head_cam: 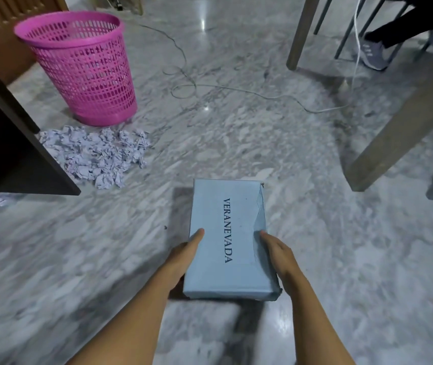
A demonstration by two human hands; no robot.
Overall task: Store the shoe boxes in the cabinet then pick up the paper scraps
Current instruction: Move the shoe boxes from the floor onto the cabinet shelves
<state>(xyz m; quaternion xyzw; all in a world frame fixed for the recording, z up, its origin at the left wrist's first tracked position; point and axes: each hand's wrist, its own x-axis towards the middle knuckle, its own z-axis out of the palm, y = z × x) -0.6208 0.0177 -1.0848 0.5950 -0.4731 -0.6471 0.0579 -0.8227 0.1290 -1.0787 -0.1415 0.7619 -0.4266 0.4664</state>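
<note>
Both hands grip a pale blue shoe box (226, 241) by its long sides, near the middle of the room, held above the grey marble floor (315, 233). The left hand (181, 262) clasps the left edge with its thumb on the lid; the right hand (278, 255) clasps the right edge, beside a tear in the lid. Far to the left lies a heap of crumpled paper scraps (99, 156), just in front of a pink basket (83, 67). A dark cabinet (12, 154) stands at the left edge, touching the heap.
</note>
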